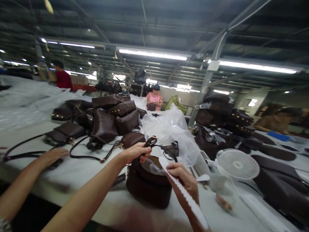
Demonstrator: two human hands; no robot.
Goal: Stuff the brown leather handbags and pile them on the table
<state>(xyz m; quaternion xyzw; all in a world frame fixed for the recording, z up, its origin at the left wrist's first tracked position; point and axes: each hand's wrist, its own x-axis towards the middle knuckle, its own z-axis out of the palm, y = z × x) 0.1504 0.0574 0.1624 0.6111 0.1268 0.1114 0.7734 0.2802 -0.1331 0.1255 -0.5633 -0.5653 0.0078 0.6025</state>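
Note:
My left hand is closed around a bundled dark strap with a gold-coloured buckle, above a round dark brown handbag. The bag stands upright with its mouth open, and clear plastic shows inside. At the bag's right rim, my right hand pinches a long white strip with a wavy edge, which slants down to the right. Black tags on cords lie just behind the bag. Part of the bag's rim is hidden by my hands.
A co-worker's hand rests on the table at left, near a small brown bag. Brown bags are piled behind it. White plastic wrapping lies at centre. A white fan and more brown pieces are on the right.

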